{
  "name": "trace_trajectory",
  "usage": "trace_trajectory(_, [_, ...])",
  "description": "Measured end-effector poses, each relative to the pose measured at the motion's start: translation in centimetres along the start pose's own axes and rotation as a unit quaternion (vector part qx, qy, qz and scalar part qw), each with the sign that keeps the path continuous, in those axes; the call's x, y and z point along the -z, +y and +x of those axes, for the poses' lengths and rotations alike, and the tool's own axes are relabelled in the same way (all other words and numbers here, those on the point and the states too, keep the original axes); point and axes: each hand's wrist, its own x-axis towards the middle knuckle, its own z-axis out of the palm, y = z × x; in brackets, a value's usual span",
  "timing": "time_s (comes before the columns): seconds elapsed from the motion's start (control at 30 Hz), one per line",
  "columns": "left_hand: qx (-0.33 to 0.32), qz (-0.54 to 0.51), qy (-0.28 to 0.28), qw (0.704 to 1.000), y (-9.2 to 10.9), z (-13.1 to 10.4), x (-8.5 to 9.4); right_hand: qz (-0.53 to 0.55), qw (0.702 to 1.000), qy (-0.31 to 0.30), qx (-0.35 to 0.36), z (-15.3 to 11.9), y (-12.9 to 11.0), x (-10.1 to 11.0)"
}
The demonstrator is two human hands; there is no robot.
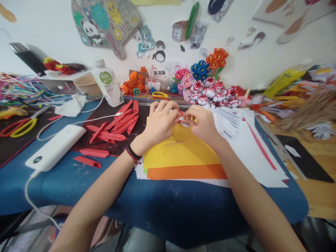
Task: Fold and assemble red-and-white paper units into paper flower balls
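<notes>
My left hand (161,122) is above the back edge of a yellow sheet (183,150), its fingers curled around a small red and white paper piece (180,119). Close on its right, my right hand (201,123) pinches the same piece between thumb and fingertips. Much of the piece is hidden by the fingers. Thin wires (173,141) lie on the yellow sheet, which rests on an orange sheet (186,172). Folded red paper strips (123,120) are heaped on a dark mat to the left.
A white power bank (56,147) with cables and a white bottle (108,82) stand left. Red and white paper flowers (210,91) are behind my hands. White folded strips (227,122) and a black tablet-like slab (306,157) are on the right.
</notes>
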Motion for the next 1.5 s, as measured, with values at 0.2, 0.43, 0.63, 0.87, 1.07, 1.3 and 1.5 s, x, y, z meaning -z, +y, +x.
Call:
trace_trajectory(0.2, [0.004, -0.02, 0.015, 1.0, 0.0, 0.0, -0.1, -0.012, 1.0, -0.011, -0.01, 0.0, -0.2, 0.2])
trace_trajectory(0.43, [0.026, -0.047, -0.004, 0.999, 0.4, -0.1, -0.5, 0.027, 0.999, -0.019, -0.042, 0.1, -0.2, 0.4])
trace_trajectory(0.63, [0.079, -0.059, 0.019, 0.995, -0.1, -0.1, -0.9, 0.072, 0.996, -0.031, -0.046, 0.5, 0.1, 1.1])
trace_trajectory(0.87, [0.083, -0.074, 0.017, 0.994, -0.1, -0.2, -1.1, 0.098, 0.991, -0.048, -0.072, 0.3, 0.2, 0.4])
trace_trajectory(1.07, [0.079, -0.051, 0.017, 0.995, 0.4, -0.1, -0.8, 0.145, 0.986, -0.037, -0.073, 0.3, 0.4, 0.2])
trace_trajectory(1.3, [0.094, -0.053, 0.032, 0.994, 0.9, 0.2, -0.5, 0.166, 0.984, 0.022, -0.063, 0.5, -0.6, 0.7])
trace_trajectory(1.5, [0.092, -0.065, 0.05, 0.992, 1.4, 0.3, 0.0, 0.153, 0.987, 0.031, -0.036, 0.6, -1.0, 1.0])
